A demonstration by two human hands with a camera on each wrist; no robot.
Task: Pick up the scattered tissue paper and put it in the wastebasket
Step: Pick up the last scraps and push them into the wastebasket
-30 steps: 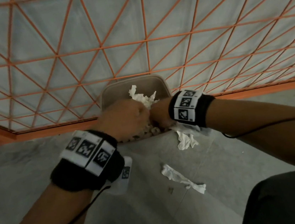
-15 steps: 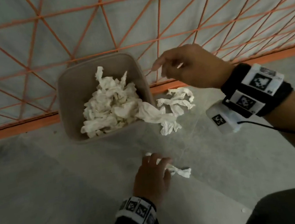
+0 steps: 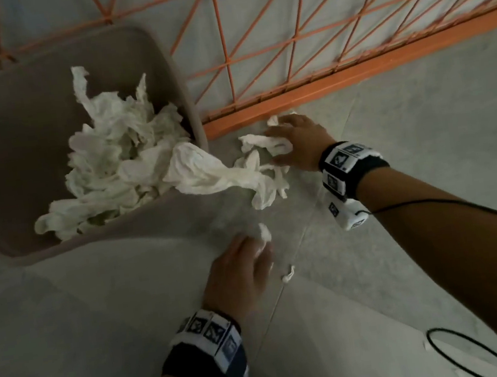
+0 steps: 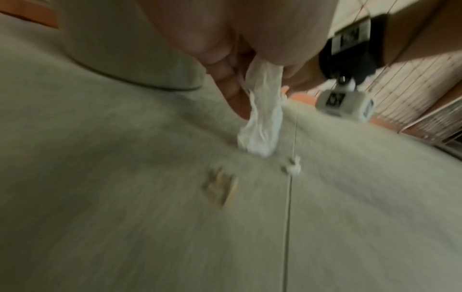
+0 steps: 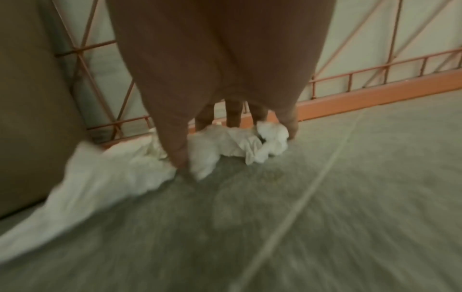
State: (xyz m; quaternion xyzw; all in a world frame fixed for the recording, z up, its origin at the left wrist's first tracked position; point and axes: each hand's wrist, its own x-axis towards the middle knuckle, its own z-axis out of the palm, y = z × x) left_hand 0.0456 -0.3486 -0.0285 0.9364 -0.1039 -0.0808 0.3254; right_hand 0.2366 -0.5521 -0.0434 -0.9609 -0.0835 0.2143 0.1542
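A taupe wastebasket [image 3: 169,60] stands at the left, heaped with crumpled white tissue [image 3: 118,160]. One tissue [image 3: 207,171] hangs over its rim down to the floor. My right hand [image 3: 280,150] is down on a crumpled tissue pile [image 3: 254,140] by the orange rail. In the right wrist view this hand [image 5: 225,142] has thumb and fingers curled round the pile [image 5: 220,146]. My left hand [image 3: 260,246] is lower in the head view and pinches a tissue strip [image 4: 262,118], which dangles just above the floor. A small tissue scrap [image 3: 287,276] lies beside it.
An orange metal lattice fence [image 3: 337,80] with a low rail runs behind the basket and the right hand. The floor is grey concrete [image 3: 102,331] with a thin seam. A small brown scrap [image 4: 220,187] lies on it, and a black cable loop [image 3: 467,349] sits at the lower right.
My right hand has dropped from above the floor onto the tissue pile by the rail. My left hand has raised the tissue strip off the floor. The camera has moved closer.
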